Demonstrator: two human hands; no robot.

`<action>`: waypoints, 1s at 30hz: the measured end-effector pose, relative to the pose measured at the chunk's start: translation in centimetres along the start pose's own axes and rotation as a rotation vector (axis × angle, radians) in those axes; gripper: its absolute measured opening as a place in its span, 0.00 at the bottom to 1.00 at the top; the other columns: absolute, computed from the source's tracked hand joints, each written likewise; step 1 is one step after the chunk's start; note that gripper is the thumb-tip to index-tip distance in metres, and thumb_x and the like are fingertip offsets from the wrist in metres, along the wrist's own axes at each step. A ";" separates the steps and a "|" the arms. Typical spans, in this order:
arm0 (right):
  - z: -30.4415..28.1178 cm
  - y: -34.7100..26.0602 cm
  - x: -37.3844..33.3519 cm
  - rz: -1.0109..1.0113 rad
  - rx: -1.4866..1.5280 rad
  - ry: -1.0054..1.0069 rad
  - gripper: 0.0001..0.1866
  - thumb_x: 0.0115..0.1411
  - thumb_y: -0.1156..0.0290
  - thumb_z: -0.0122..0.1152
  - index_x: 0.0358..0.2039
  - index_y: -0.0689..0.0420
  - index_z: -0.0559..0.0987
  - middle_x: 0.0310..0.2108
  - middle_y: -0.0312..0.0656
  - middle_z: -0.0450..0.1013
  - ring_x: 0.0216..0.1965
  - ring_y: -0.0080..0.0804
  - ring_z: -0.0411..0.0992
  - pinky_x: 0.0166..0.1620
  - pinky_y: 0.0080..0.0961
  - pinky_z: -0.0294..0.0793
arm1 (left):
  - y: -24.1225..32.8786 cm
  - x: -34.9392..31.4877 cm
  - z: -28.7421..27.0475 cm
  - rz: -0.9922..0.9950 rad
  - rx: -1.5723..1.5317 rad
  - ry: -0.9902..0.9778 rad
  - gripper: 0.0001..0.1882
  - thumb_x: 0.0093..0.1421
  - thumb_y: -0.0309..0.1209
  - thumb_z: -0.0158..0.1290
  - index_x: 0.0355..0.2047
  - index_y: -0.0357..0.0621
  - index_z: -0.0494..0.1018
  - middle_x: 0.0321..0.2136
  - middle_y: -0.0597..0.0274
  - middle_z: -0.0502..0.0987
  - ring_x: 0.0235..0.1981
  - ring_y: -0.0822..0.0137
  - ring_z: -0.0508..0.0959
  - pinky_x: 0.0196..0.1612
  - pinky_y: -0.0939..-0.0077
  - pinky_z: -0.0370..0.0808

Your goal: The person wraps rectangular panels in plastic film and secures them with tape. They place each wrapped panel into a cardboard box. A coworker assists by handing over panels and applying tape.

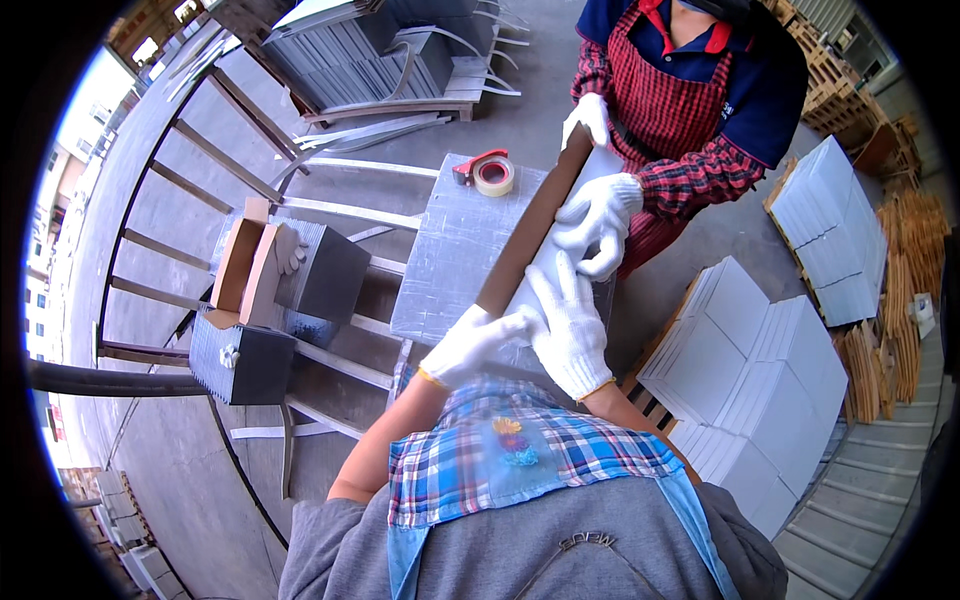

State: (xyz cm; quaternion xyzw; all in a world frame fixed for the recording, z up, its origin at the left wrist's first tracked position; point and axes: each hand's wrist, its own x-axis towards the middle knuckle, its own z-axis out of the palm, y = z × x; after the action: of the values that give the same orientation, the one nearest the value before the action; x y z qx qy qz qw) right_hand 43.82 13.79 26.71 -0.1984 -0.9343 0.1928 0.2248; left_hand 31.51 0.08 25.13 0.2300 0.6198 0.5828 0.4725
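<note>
A long, narrow cardboard carton, brown along one side with a pale top face, lies slantwise over a grey worktable. My white-gloved left hand grips its near end, with the fingers across the end. On the pale face, my right hand, in a matching glove, rests with its fingers spread. A co-worker in a red checked apron stands across from me. One gloved hand of theirs holds the far end, and their other touches the pale face just beyond my right hand.
A tape dispenser sits on the table's far part. At left, an open brown box and grey stacks rest on a slatted metal frame. White bundles are stacked at right; a loaded pallet stands behind.
</note>
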 end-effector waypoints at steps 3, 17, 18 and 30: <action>0.8 0.0 0.2 -0.031 -0.014 0.006 0.28 0.60 0.65 0.61 0.62 0.51 0.72 0.67 0.58 0.59 0.63 0.70 0.61 0.58 0.51 0.72 | 1.0 0.3 1.4 0.194 0.023 0.060 0.36 0.67 0.32 0.55 0.72 0.38 0.54 0.66 0.53 0.65 0.64 0.63 0.67 0.64 0.70 0.65; 3.7 4.0 0.8 0.279 0.819 0.093 0.36 0.71 0.68 0.55 0.73 0.64 0.52 0.70 0.60 0.57 0.71 0.47 0.58 0.69 0.34 0.57 | 3.7 0.5 1.9 0.309 0.942 0.289 0.45 0.50 0.39 0.65 0.69 0.55 0.60 0.51 0.42 0.72 0.46 0.41 0.79 0.48 0.54 0.78; 3.9 4.0 1.1 0.317 0.823 0.101 0.37 0.70 0.63 0.55 0.73 0.63 0.52 0.69 0.60 0.59 0.70 0.48 0.59 0.68 0.34 0.58 | 3.7 0.6 1.8 0.295 0.969 0.305 0.44 0.51 0.39 0.64 0.69 0.56 0.60 0.50 0.43 0.72 0.44 0.40 0.80 0.47 0.53 0.79; 6.6 4.3 4.4 0.555 0.816 0.087 0.45 0.64 0.45 0.59 0.72 0.57 0.54 0.59 0.56 0.70 0.59 0.47 0.72 0.60 0.35 0.68 | 4.2 1.6 2.0 0.296 1.050 0.275 0.44 0.51 0.41 0.62 0.68 0.52 0.60 0.46 0.44 0.73 0.41 0.40 0.80 0.43 0.52 0.78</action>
State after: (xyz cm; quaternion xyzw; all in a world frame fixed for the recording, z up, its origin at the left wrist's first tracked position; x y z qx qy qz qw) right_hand 38.14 17.69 20.85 -0.3432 -0.6846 0.5868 0.2630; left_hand 31.42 3.30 28.82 0.4409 0.8437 0.2807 0.1227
